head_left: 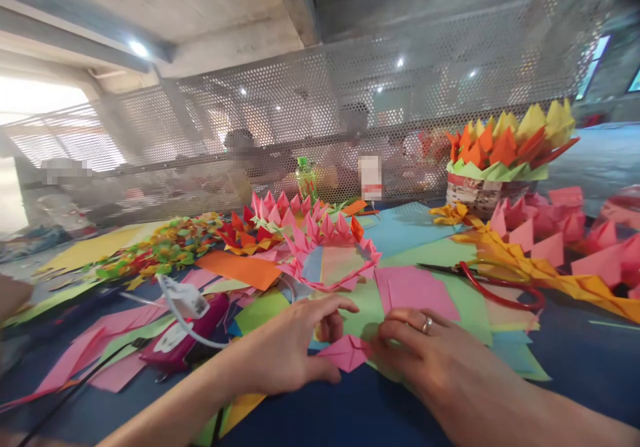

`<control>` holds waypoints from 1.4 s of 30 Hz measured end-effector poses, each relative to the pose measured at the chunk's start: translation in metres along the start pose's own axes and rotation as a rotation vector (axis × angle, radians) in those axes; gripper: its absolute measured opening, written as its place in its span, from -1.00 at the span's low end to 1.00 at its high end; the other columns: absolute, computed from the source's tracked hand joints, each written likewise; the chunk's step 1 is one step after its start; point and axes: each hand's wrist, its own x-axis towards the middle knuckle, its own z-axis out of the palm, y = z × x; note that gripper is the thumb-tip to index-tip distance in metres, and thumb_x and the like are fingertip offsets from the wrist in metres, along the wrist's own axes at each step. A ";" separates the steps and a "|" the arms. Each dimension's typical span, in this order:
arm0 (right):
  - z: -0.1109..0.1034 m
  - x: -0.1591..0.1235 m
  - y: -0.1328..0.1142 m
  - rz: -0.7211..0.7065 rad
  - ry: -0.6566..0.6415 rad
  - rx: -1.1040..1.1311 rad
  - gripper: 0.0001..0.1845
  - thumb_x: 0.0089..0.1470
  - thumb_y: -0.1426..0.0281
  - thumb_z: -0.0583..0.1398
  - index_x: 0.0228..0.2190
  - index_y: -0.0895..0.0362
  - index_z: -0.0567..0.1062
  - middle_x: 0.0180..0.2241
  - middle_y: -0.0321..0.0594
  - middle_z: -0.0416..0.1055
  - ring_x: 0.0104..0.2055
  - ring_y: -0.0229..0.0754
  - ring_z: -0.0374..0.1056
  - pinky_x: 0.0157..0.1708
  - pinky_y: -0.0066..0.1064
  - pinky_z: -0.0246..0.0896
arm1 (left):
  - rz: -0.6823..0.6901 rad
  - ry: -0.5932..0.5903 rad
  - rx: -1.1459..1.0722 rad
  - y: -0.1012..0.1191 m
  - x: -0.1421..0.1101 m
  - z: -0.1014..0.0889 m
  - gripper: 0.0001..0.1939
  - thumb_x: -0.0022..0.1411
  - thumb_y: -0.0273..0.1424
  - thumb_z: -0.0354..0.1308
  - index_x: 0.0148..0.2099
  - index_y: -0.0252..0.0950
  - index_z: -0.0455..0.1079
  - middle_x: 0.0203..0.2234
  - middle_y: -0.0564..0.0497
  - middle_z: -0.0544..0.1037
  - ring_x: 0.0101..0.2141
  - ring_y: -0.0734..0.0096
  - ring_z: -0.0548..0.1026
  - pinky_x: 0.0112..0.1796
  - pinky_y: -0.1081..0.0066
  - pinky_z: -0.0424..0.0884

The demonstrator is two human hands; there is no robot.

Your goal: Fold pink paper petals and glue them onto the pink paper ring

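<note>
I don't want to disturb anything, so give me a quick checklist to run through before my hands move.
1. Pink folded paper between left hand and right hand: ok.
2. Right hand's hold on that paper: cannot tell; the contact is blurred.
3. Red-handled scissors clear of both hands: ok, lying beyond the right hand.
4. Pink folded-paper ring clear of fingers: ok, just beyond the left hand.
5. White cable clear of left forearm: cannot tell; they meet in this view.
6. Loose sheets out of the way: not ok; pale green paper runs under the right hand.
</note>
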 end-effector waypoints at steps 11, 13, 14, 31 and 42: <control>-0.011 0.003 -0.001 0.047 -0.090 0.087 -0.64 0.11 0.59 0.02 -0.10 0.11 0.43 -0.11 -0.12 0.37 -0.08 -0.05 0.25 -0.09 -0.19 0.21 | 0.235 -0.025 -0.254 -0.010 0.016 0.012 -0.76 0.12 -0.45 0.26 -0.12 -0.24 0.55 -0.32 -0.06 0.53 -0.29 0.35 0.47 -0.20 0.41 0.34; -0.012 0.002 0.000 0.055 -0.067 0.097 -0.66 0.12 0.57 0.03 -0.11 0.10 0.44 -0.11 -0.14 0.37 -0.06 -0.05 0.24 -0.08 -0.19 0.19 | 0.213 0.018 -0.299 -0.010 0.022 0.014 -0.84 0.16 -0.38 0.25 -0.21 -0.26 0.59 -0.40 -0.05 0.51 -0.36 0.39 0.45 -0.26 0.44 0.32; -0.012 0.001 0.001 0.062 -0.057 0.102 -0.65 0.11 0.57 0.04 -0.11 0.09 0.44 -0.11 -0.15 0.37 -0.05 -0.05 0.23 -0.06 -0.19 0.19 | 0.193 0.051 -0.322 -0.009 0.025 0.014 -0.86 0.15 -0.35 0.25 -0.26 -0.27 0.60 -0.43 -0.03 0.48 -0.38 0.41 0.44 -0.27 0.45 0.31; -0.039 -0.001 0.002 0.186 0.152 0.016 -0.70 0.20 0.53 0.03 -0.07 0.15 0.43 -0.11 -0.12 0.37 -0.06 -0.09 0.25 -0.02 -0.23 0.17 | -0.281 0.268 -0.855 0.005 0.085 0.015 -0.64 0.01 -0.10 0.27 -0.40 -0.36 0.51 -0.52 -0.02 0.54 -0.47 0.47 0.44 -0.43 0.52 0.29; -0.112 -0.179 0.048 0.933 0.022 -0.549 -0.71 0.21 0.38 0.01 -0.13 0.13 0.45 -0.12 -0.06 0.39 -0.11 -0.06 0.36 -0.07 -0.24 0.23 | -0.233 0.190 -0.885 -0.011 0.068 0.006 -0.64 -0.04 -0.12 0.33 -0.32 -0.32 0.58 -0.38 -0.09 0.61 -0.34 0.36 0.50 -0.28 0.47 0.42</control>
